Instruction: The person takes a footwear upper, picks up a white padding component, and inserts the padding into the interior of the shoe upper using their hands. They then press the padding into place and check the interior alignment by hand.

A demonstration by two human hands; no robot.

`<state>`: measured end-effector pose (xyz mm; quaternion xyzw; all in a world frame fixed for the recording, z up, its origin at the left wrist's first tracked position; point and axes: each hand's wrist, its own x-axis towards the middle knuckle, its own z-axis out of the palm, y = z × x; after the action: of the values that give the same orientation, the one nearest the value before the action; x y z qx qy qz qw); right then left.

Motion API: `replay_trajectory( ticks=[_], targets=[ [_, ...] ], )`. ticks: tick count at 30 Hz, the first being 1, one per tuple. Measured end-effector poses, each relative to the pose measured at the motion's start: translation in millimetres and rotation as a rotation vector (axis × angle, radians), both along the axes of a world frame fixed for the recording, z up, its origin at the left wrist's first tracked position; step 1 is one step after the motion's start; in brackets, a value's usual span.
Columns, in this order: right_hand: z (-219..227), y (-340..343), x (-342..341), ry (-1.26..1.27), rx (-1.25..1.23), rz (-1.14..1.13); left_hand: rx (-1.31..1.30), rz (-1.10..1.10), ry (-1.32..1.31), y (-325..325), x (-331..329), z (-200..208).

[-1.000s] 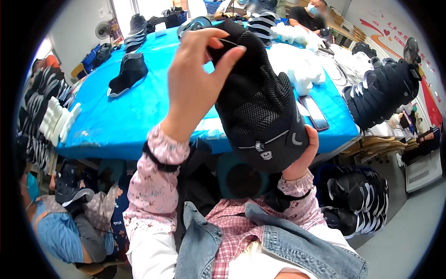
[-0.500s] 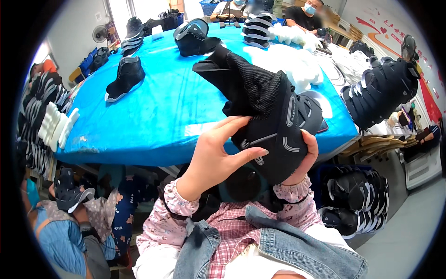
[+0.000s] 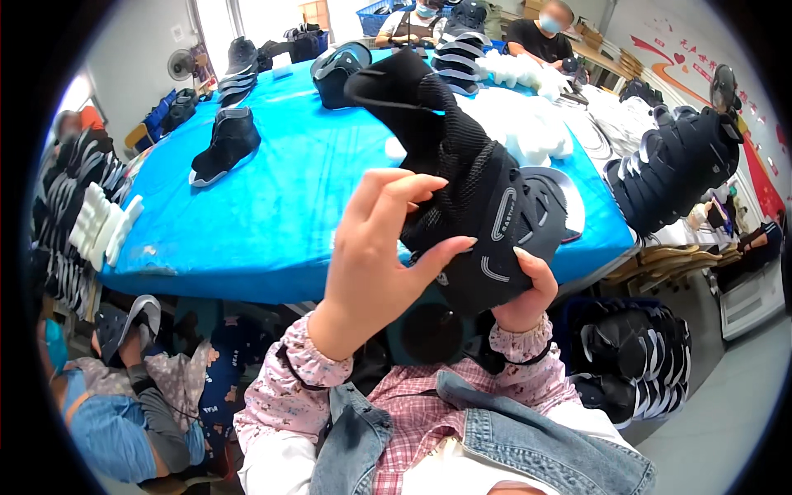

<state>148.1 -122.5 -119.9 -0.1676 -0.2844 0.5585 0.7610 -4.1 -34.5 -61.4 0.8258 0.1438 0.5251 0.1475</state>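
A black cap point(image 3: 507, 210) with mesh panels and grey trim is held up over the near edge of the blue table. My right hand point(image 3: 528, 293) grips its lower side, thumb on the front and the other fingers largely hidden behind. My left hand point(image 3: 371, 247) is at the cap's left side with thumb and fingers spread apart. The thumb tip lies over the dark fabric, while the curled fingertips are by the mesh. A dark flap of the cap sticks up at the top. Behind its right side shows a grey-edged brim point(image 3: 571, 198).
The blue-covered table point(image 3: 280, 223) carries single black caps point(image 3: 227, 147), a cap stack point(image 3: 458, 62) and white moulded pieces point(image 3: 536, 136). Nested caps point(image 3: 681, 173) lie at right; a crate of caps point(image 3: 631, 355) is below right. Co-workers sit across the table and at left.
The cap has tilted more upright and shifted slightly. My left fingers have lifted from behind its edge and opened away from the thumb. My right hand keeps its grip.
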Motion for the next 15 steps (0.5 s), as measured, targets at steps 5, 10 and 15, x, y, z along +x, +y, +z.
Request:
replay_trajectory(
  ticks=[5, 10, 15],
  targets=[
    [-4, 1, 5, 0.099, 0.019, -0.103, -0.308, -0.201, 0.006, 0, 6, -14],
    [-24, -2, 26, 0.216, 0.077, 0.043, -0.856, -0.473, -0.142, 22, 4, 4],
    [-29, -1, 29, 0.242, 0.126, 0.039, 0.127, 0.214, 0.173, 27, 8, 27]
  ],
)
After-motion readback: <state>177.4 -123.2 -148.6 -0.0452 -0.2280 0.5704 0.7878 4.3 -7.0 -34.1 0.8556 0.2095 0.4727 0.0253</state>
